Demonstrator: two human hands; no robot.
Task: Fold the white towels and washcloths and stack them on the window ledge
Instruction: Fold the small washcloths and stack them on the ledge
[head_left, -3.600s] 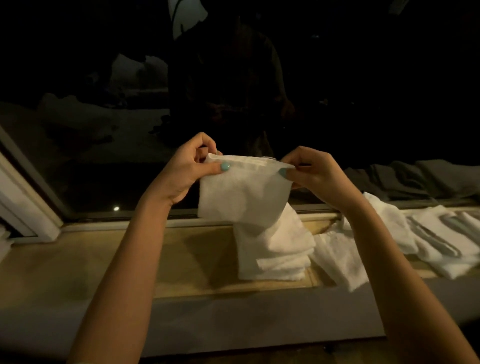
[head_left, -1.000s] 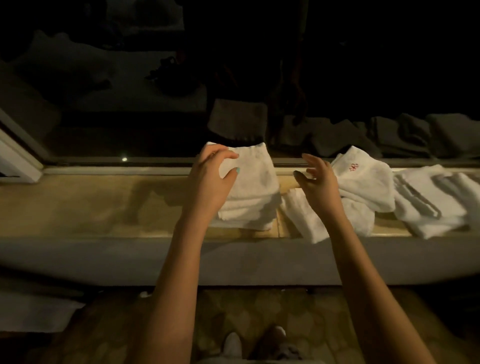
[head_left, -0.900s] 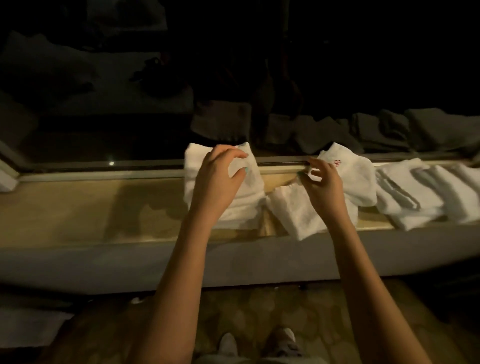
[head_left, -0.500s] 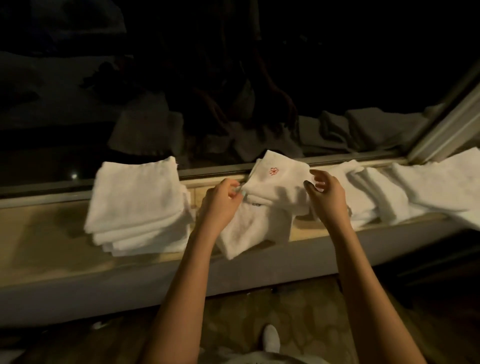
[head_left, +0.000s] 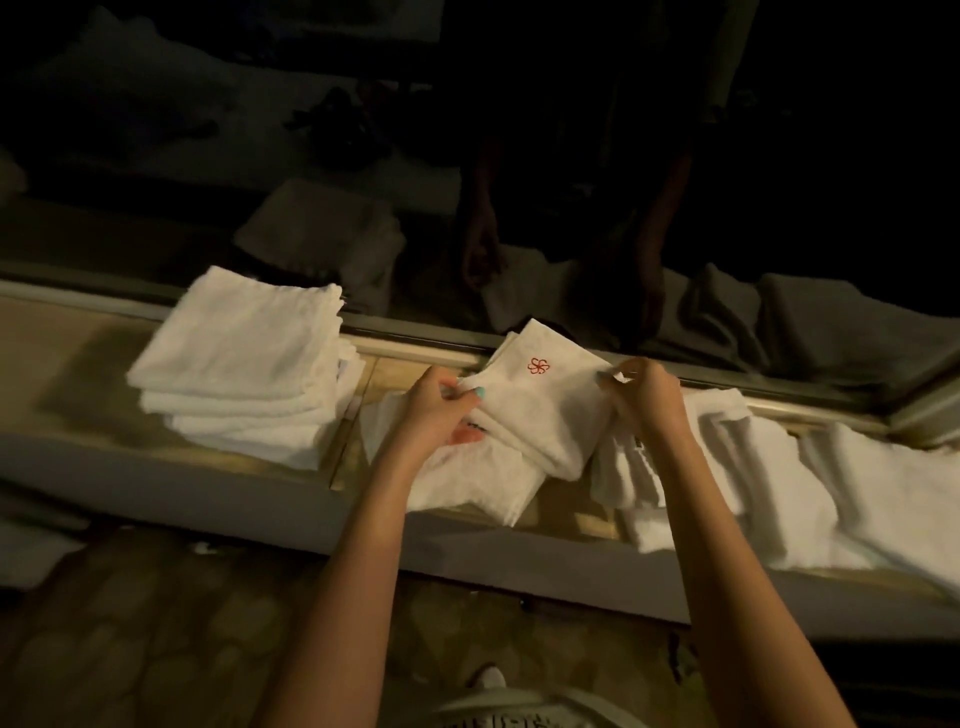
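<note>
A stack of folded white washcloths (head_left: 244, 364) sits on the window ledge (head_left: 78, 343) at the left. In the middle, a folded white towel with a red flower emblem (head_left: 540, 400) lies tilted over another white cloth (head_left: 478, 483). My left hand (head_left: 431, 410) pinches the emblem towel's left edge. At its right corner my right hand (head_left: 644, 400) grips it too. More loose white towels (head_left: 779, 467) are spread along the ledge to the right.
Dark window glass (head_left: 467, 156) rises right behind the ledge and mirrors the towels and my arms. The ledge's grey front face (head_left: 208, 493) drops to a patterned floor (head_left: 156, 623). A window frame corner (head_left: 924, 410) stands at the far right.
The folded washcloth went onto the left stack. Both hands left it and moved right to the emblem towel, which they now grip at both sides. The view shifted right.
</note>
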